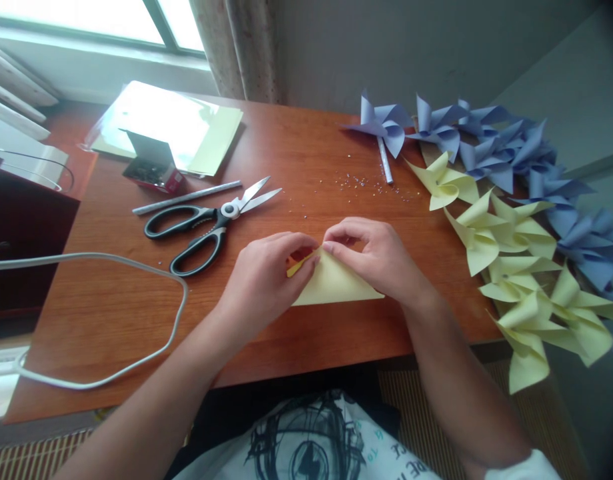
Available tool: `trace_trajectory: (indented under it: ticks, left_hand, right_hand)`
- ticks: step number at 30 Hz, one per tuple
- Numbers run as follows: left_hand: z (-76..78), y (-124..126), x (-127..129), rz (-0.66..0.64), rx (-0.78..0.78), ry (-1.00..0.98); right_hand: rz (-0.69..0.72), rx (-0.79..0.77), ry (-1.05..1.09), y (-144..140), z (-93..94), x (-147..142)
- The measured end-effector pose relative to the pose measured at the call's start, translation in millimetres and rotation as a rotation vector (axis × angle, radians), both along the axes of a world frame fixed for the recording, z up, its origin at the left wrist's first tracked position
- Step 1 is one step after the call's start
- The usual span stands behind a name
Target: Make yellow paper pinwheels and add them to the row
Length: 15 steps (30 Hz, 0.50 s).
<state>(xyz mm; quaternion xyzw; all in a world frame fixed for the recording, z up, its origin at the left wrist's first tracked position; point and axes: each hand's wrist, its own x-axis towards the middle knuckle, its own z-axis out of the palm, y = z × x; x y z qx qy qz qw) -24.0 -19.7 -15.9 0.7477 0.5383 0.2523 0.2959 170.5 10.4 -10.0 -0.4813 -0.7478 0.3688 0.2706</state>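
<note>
A yellow sheet of paper [336, 283], folded into a triangle, is held near the table's front edge with its point away from me. My left hand [271, 267] pinches its left side close to the tip, thumb on top. My right hand [371, 253] grips the tip from the right, thumb and forefinger pressed together there. The fingertips of both hands nearly meet at the point. Open-bladed scissors [221, 217] with black handles lie to the left of my left hand. The curled fingers hide part of the paper's upper edges.
Blue pinwheels [491, 143] and yellow pinwheels [516, 293] crowd the right side. A paper stick [186, 198], an opened small box [154, 170] and stacked sheets [219, 140] lie at the left back. A white cable [179, 313] loops across the left. Tiny bits [356, 183] are scattered mid-table.
</note>
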Motion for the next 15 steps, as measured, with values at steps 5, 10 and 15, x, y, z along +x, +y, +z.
trace_trajectory:
  ticks: [5, 10, 15]
  left_hand:
    - [8.8, -22, 14, -0.019, 0.347, 0.375]
    - [4.2, -50, 35, -0.196, 0.363, 0.520]
    - [-5.6, -55, 44, -0.228, 0.270, 0.577]
  right_hand:
    - [-0.071, 0.011, -0.032, 17, -20.2, -1]
    - [-0.102, 0.053, -0.112, 27, -30.9, 0]
    - [-0.113, 0.066, -0.150, 28, -34.6, -1]
